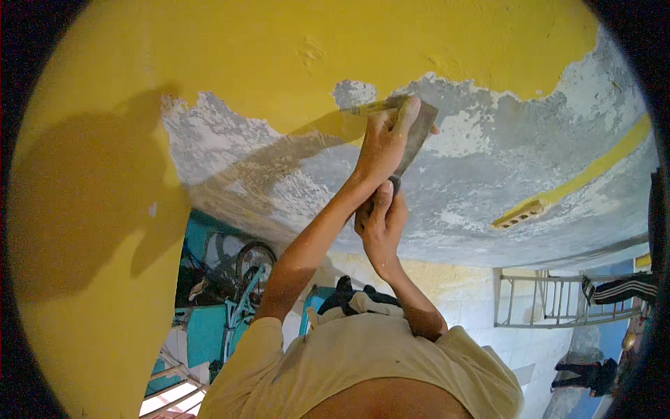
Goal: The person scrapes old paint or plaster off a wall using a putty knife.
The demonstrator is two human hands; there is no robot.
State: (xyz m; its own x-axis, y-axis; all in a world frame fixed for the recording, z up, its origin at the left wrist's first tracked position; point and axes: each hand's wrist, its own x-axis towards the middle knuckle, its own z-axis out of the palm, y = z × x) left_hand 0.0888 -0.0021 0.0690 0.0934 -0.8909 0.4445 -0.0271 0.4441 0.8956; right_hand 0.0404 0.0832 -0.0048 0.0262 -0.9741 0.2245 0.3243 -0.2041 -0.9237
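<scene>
A scraper (421, 133) with a flat, widening blade is held up against the wall, its broad end near the ragged edge of the yellow paint (447, 42). My right hand (381, 222) is closed around its handle, and the dark butt shows by the thumb. Higher up, my left hand (385, 140) grips the blade, thumb lying along its face and a fingertip showing past the far side. Around the blade the wall's bared surface (460, 174) is grey with white patches. The blade's very edge is hard to make out.
A yellow strip (593, 171) ending in a piece with several holes (520, 214) crosses the grey wall at right. A metal frame (537, 300) carries dark striped cloth (621, 288) at lower right. A bicycle wheel (255, 262) stands at lower left. Shadows fall across the left wall.
</scene>
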